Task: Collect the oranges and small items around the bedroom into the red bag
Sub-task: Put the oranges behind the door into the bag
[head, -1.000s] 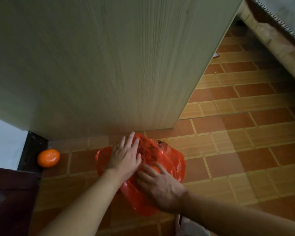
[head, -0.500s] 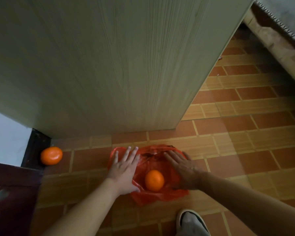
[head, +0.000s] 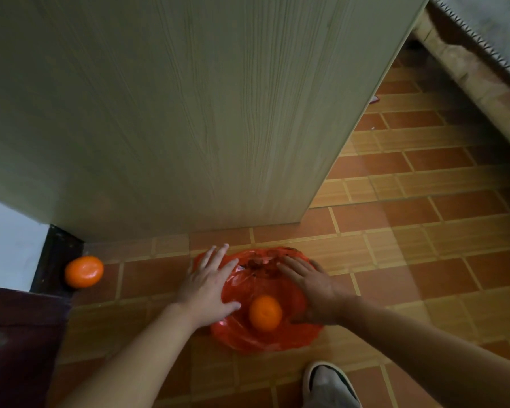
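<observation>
Two round, glossy oranges show: one orange sits on the crinkled, thin plastic of the red bag, which lies flattened on the tiled floor; the second orange rests on the floor well to the left, against a dark skirting strip. Both hands lie flat on the bag with fingers straight and spread, holding nothing: the left hand presses the bag's left edge, the right hand its right side, with the bagged orange between them. The floor is smooth rectangular tile in terracotta and tan. One pale wood-grain panel rises just behind the bag. One grey-and-white shoe shows near the bottom edge.
</observation>
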`<act>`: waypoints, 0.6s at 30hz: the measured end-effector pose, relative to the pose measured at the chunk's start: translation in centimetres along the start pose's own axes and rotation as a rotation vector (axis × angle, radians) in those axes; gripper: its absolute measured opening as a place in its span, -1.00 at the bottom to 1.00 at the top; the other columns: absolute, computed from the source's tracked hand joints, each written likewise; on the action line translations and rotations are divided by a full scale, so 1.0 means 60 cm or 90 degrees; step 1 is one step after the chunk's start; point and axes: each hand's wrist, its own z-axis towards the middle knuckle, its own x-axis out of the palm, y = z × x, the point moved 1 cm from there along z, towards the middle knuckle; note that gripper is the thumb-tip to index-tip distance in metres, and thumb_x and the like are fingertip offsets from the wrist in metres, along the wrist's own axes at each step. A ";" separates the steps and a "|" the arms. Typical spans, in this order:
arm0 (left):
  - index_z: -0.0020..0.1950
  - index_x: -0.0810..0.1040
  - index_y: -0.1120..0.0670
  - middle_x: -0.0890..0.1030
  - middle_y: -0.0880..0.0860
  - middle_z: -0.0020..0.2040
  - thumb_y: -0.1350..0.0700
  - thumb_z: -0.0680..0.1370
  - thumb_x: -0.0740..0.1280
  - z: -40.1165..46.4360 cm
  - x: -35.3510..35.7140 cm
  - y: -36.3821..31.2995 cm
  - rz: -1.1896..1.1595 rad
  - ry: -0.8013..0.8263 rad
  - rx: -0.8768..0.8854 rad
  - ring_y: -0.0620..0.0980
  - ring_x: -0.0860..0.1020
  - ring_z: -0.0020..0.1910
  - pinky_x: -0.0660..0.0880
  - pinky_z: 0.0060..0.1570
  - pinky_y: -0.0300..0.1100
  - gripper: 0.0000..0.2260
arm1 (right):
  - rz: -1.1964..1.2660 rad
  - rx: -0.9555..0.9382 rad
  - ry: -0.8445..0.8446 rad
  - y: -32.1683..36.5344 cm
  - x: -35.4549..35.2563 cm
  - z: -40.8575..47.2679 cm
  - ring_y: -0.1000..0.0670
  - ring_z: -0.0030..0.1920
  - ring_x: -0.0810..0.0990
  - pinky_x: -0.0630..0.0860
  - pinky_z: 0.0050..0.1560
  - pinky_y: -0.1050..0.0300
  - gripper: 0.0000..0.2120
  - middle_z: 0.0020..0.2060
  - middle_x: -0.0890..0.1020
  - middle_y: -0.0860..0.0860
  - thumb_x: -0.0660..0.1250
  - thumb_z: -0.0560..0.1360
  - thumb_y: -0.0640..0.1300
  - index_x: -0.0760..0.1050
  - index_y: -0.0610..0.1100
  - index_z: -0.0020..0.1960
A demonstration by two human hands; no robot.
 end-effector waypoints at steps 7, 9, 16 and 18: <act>0.56 0.39 -0.21 0.21 -0.03 0.66 -0.33 0.52 0.24 -0.020 -0.046 0.033 -0.091 -0.191 -0.011 0.03 0.15 0.64 0.19 0.56 0.26 -0.39 | -0.013 -0.047 -0.121 0.070 -0.083 0.021 -0.04 0.66 -0.14 -0.15 0.63 -0.25 -0.04 0.67 -0.01 0.02 0.19 0.45 0.51 0.02 0.06 0.68; 0.57 0.37 -0.18 0.28 -0.02 0.63 -0.34 0.50 0.21 -0.034 -0.053 0.056 -0.090 -0.205 -0.054 0.05 0.22 0.61 0.24 0.53 0.21 -0.35 | -0.008 -0.070 -0.144 0.091 -0.094 0.039 -0.05 0.66 -0.10 -0.08 0.62 -0.25 -0.06 0.67 0.04 0.01 0.20 0.44 0.50 0.07 0.05 0.67; 0.55 0.43 -0.04 0.42 0.01 0.53 -0.24 0.53 0.27 -0.120 -0.076 0.138 -0.048 -0.215 -0.182 0.07 0.38 0.51 0.37 0.46 0.08 -0.39 | 0.032 -0.146 -0.146 0.198 -0.112 0.133 -0.06 0.64 0.05 0.13 0.58 -0.21 -0.14 0.64 0.15 0.01 0.20 0.46 0.41 0.12 0.05 0.64; 0.52 0.45 -0.04 0.45 -0.01 0.49 -0.27 0.52 0.19 -0.150 -0.077 0.166 -0.043 -0.206 -0.218 0.06 0.42 0.46 0.43 0.39 0.06 -0.39 | 0.043 -0.165 -0.135 0.235 -0.112 0.164 -0.06 0.62 0.10 0.21 0.55 -0.20 -0.15 0.62 0.18 0.02 0.20 0.45 0.40 0.14 0.06 0.63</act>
